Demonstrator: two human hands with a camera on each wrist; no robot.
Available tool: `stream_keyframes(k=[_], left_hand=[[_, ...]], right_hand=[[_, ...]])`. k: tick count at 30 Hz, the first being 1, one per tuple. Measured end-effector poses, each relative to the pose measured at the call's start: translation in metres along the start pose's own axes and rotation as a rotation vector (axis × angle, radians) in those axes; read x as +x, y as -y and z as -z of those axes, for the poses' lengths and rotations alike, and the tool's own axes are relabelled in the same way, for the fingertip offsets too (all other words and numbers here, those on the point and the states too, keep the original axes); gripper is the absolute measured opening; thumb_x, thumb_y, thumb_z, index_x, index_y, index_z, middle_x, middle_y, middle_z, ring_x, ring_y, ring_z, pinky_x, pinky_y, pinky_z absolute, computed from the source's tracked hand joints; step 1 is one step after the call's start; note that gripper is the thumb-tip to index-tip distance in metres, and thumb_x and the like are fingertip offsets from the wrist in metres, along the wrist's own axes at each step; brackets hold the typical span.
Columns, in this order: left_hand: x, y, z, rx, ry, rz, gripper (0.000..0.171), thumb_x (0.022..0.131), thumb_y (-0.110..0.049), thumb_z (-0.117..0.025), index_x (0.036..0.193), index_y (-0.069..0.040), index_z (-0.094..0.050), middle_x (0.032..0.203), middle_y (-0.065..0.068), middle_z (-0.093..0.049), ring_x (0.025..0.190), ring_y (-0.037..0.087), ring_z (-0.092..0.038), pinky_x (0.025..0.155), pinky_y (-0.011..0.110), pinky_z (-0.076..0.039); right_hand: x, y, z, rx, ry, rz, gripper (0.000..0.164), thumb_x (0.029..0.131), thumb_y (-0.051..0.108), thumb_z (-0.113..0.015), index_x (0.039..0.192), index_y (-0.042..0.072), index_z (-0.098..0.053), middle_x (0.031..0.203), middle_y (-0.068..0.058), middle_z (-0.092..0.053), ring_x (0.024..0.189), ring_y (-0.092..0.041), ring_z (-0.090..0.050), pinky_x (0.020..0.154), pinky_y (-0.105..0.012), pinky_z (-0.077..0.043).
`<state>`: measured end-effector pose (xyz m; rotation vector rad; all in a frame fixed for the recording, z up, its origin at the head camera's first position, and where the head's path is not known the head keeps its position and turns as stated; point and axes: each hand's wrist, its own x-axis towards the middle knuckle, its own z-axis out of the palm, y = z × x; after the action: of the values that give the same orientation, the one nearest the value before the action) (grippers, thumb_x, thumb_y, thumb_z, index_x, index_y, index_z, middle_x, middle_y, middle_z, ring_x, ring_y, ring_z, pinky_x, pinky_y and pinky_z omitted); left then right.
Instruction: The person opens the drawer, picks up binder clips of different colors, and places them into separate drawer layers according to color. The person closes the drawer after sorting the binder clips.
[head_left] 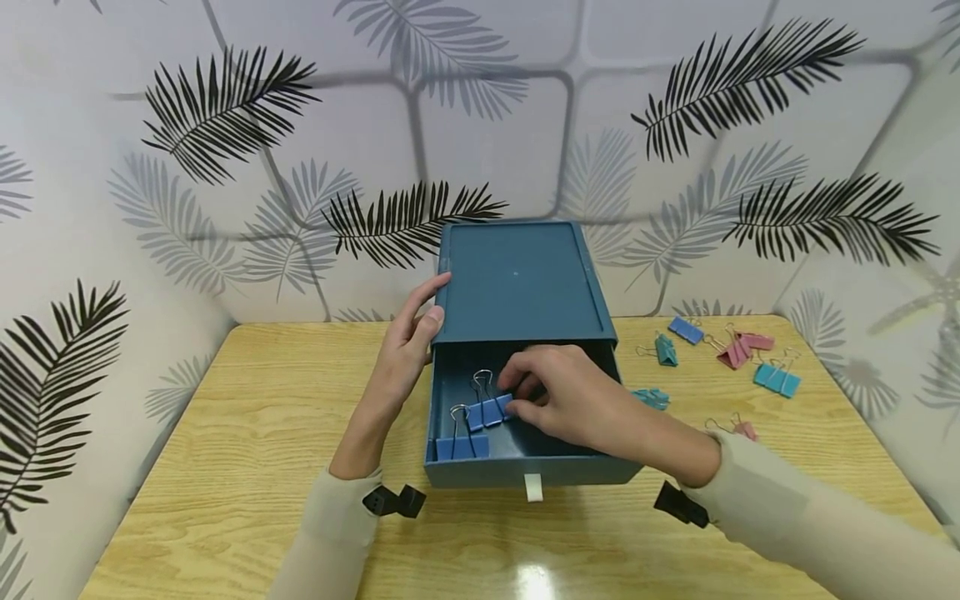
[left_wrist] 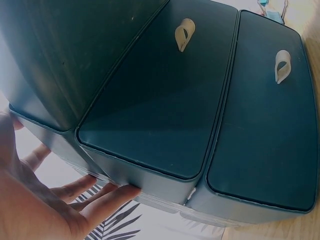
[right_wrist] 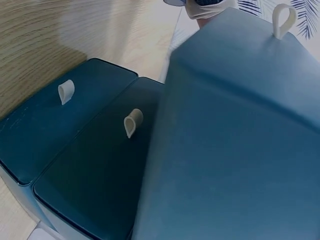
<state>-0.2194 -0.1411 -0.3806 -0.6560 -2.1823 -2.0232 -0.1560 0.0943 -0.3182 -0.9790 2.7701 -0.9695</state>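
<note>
Head view: my unclenched left hand (head_left: 401, 362) presumably steadies the cabinet (head_left: 521, 287); whether my right hand (head_left: 562, 390) pinches 1 blue clip (head_left: 489, 412), I cannot tell.

White glare marks the table (head_left: 285, 392); wrist views look dimmer.

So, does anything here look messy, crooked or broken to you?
Nothing looks broken or spilled. The untidiest spot is the scatter of binder clips, lying at mixed angles on the wood-grain table right of the drawer cabinet. The top drawer sticks out, but the right hand is inside it, so that seems ordinary.
</note>
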Motion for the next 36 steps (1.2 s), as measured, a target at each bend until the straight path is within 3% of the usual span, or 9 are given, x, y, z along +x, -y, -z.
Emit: stream_keyframes(k=[6, 10, 23, 28, 36], left_hand=[[0.0, -0.001, 0.0, -0.006, 0.002, 0.0, 0.048, 0.109, -0.034, -0.042, 0.157, -0.027, -0.042, 0.161, -0.003, -0.033, 0.129, 0.035, -0.055, 0.096, 0.062, -0.05], [0.001, -0.002, 0.0, 0.0, -0.002, -0.008, 0.048, 0.109, -0.033, -0.042, 0.157, -0.027, -0.042, 0.161, -0.003, -0.033, 0.128, 0.035, -0.055, 0.094, 0.061, -0.051], [0.0, -0.001, 0.0, 0.007, -0.003, -0.009, 0.049, 0.109, -0.033, -0.042, 0.158, -0.026, -0.041, 0.162, -0.002, -0.031, 0.128, 0.037, -0.055, 0.092, 0.061, -0.053], [0.0, -0.001, 0.0, -0.003, -0.001, -0.005, 0.049, 0.109, -0.032, -0.041, 0.158, -0.024, -0.041, 0.162, -0.001, -0.031, 0.125, 0.038, -0.057, 0.091, 0.06, -0.054], [0.0, -0.001, 0.0, 0.012, -0.005, -0.001, 0.049, 0.109, -0.033, -0.041, 0.158, -0.026, -0.041, 0.161, -0.002, -0.033, 0.118, 0.037, -0.061, 0.087, 0.056, -0.056]], right_hand=[[-0.007, 0.001, 0.007, 0.03, -0.029, 0.007, 0.019, 0.09, 0.003, -0.077, 0.108, 0.007, -0.074, 0.105, -0.004, -0.071, 0.091, -0.013, -0.07, 0.074, -0.027, -0.059], [-0.013, 0.002, 0.014, 0.108, -0.048, 0.021, 0.024, 0.091, 0.002, -0.076, 0.114, 0.005, -0.072, 0.111, -0.007, -0.07, 0.096, -0.016, -0.071, 0.077, -0.026, -0.059], [-0.037, -0.004, 0.027, 0.294, -0.237, 0.087, 0.03, 0.091, 0.001, -0.077, 0.117, 0.015, -0.071, 0.113, 0.001, -0.069, 0.099, -0.011, -0.07, 0.082, -0.03, -0.059], [-0.045, -0.01, 0.03, 0.353, -0.316, 0.107, 0.032, 0.09, -0.004, -0.075, 0.119, 0.012, -0.071, 0.115, 0.003, -0.069, 0.099, -0.017, -0.07, 0.081, -0.031, -0.06], [-0.058, -0.022, 0.034, 0.404, -0.402, 0.117, 0.034, 0.089, -0.01, -0.072, 0.12, 0.005, -0.07, 0.119, -0.007, -0.068, 0.099, -0.018, -0.07, 0.083, -0.03, -0.059]])
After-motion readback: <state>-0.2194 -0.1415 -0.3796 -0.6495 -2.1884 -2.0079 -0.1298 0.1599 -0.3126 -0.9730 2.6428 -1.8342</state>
